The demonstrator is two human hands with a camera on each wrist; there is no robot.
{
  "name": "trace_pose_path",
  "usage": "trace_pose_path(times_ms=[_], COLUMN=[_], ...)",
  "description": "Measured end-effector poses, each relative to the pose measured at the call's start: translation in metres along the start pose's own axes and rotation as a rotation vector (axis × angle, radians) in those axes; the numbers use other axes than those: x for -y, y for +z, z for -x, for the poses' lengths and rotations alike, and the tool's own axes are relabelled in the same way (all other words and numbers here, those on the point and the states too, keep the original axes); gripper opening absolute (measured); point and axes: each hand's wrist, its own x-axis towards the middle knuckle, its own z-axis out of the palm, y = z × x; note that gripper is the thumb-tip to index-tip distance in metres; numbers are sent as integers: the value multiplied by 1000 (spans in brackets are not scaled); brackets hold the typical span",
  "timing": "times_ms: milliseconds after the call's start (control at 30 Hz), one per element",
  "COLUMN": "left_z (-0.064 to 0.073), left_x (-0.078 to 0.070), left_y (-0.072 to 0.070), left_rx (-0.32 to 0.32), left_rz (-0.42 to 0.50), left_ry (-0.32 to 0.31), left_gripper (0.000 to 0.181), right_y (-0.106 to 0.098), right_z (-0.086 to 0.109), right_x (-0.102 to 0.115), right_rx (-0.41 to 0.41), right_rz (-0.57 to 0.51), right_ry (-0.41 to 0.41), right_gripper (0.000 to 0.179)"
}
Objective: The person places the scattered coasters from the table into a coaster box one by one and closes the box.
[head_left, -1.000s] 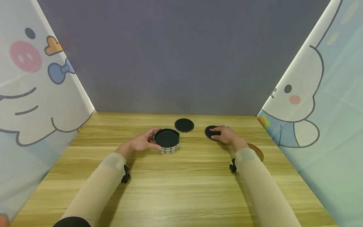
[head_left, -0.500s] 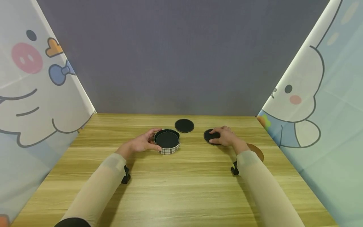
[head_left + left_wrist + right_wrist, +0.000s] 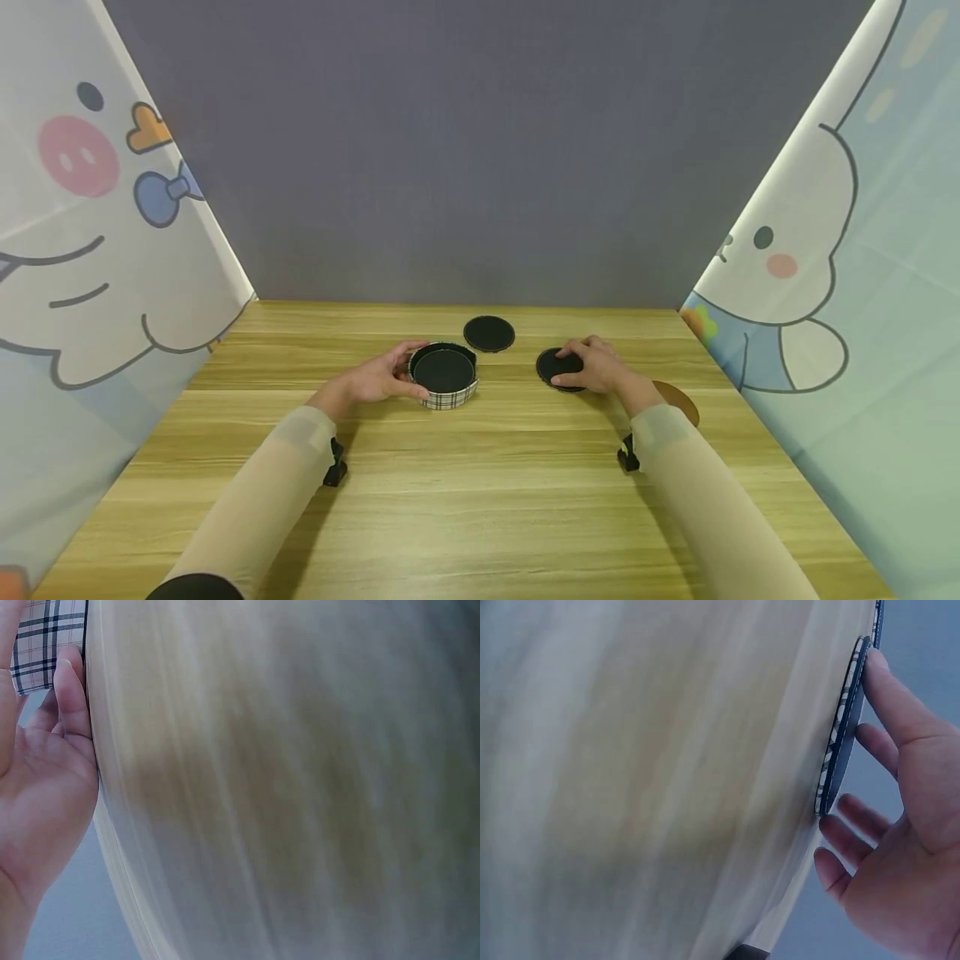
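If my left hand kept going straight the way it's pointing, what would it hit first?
The plaid holder. Your left hand has its thumb and fingers around that holder's left side, so it would likely push it first, though the exact contact is partly hidden.

No lettering, label, brand, number or sign can be read in the head view or in either wrist view

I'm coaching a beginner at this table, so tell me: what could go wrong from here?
The right grip has the round black coaster only by its rim, so it may slip. The left grip holds the plaid holder from one side; a bump could turn it. The brown disc is partly hidden by the right sleeve, which might nudge it.
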Motion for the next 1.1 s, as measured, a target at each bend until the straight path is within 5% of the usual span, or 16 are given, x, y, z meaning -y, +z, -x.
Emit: trace_pose_path(times_ms=[533,1100], left_z=[-3,1], left_x=[3,0], left_y=[-2,-1], left_rx=[-4,-1], left_rz=[-13,5], left_ry=[6,11], left_gripper=[106,105], right_y=[-7,0], right_z=[3,6], right_x=[-5,8], right_rx=[96,-28], right_rz=[-37,-16], right_ry=[-54,-136], right_gripper=[85,83])
